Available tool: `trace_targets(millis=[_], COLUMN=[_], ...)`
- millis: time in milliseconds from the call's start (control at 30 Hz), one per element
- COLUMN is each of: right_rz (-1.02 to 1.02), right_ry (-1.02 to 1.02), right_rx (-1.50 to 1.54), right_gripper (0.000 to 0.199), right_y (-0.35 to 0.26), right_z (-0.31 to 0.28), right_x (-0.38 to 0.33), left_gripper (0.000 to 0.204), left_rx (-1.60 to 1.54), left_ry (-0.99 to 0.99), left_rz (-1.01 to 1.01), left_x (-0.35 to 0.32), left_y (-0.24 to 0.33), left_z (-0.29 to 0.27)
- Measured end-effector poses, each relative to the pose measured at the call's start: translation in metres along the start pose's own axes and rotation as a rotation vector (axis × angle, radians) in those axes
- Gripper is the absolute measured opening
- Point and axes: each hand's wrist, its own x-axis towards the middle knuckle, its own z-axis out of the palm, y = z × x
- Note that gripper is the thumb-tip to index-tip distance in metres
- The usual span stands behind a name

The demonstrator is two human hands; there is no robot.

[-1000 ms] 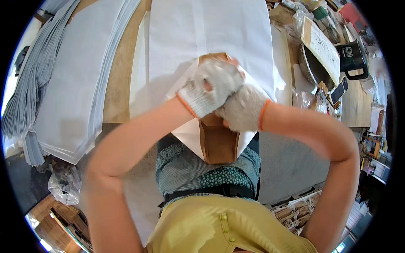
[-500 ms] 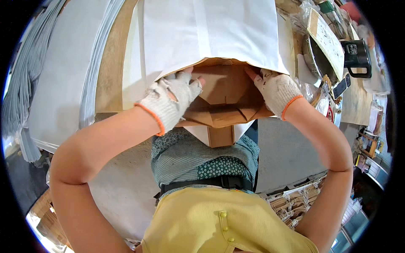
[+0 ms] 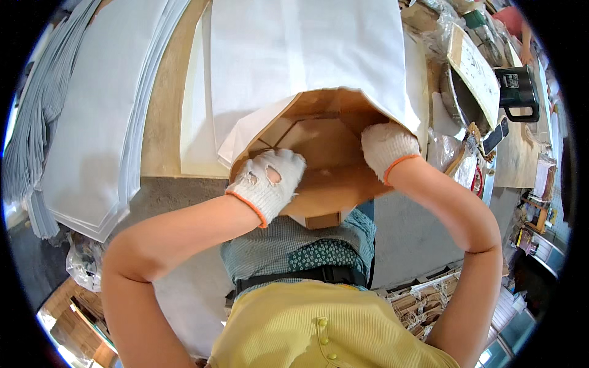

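Observation:
A large white paper sack (image 3: 319, 43) with a brown lining lies on the table, its wide mouth facing me. Folded brown panels (image 3: 325, 138) show inside it. My left hand (image 3: 267, 184), in a worn white knit glove with an orange cuff and a hole at the back, is at the left side of the mouth, against the lining. My right hand (image 3: 388, 150), gloved alike, reaches inside the mouth at the right. The fingers of both hands are turned down or into the sack and hidden, so their grip does not show. The sack's near edge overhangs the table above my lap.
Flat white sacks (image 3: 98, 122) are stacked at the left, beside a fanned grey-white pile (image 3: 46, 104). On the right are a metal bowl (image 3: 457, 98) under a board, a black mug (image 3: 518, 92), a phone (image 3: 496, 136) and plastic wrappings. Brown bundles (image 3: 423, 300) lie low at the right.
The sack's mouth has opened wider and rounder. My left hand has moved right and toward me, away from the upper rim. My right hand has shifted slightly left and down, deeper into the mouth.

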Motion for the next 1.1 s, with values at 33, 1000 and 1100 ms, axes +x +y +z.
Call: trace_targets(millis=[33,1000,1100], right_rz=[0.001,0.466,0.803], right_ry=[-0.073,1.283,1.475], right_rx=[-0.011,1.004,0.948], right_gripper=[0.019,0.041,0.031], right_y=[0.000,0.121,0.201], right_z=[-0.006,0.049,0.085], right_x=[-0.001,-0.034,-0.075], left_gripper=[0.024,0.029,0.039], left_rx=[-0.018,-0.438,-0.117], left_ry=[-0.024,0.105,0.149], left_rz=[-0.045,-0.084,0.011], left_x=[0.004,0.001,-0.005], left_y=[0.001,-0.043,-0.037], left_z=[-0.006,-0.017,-0.016])
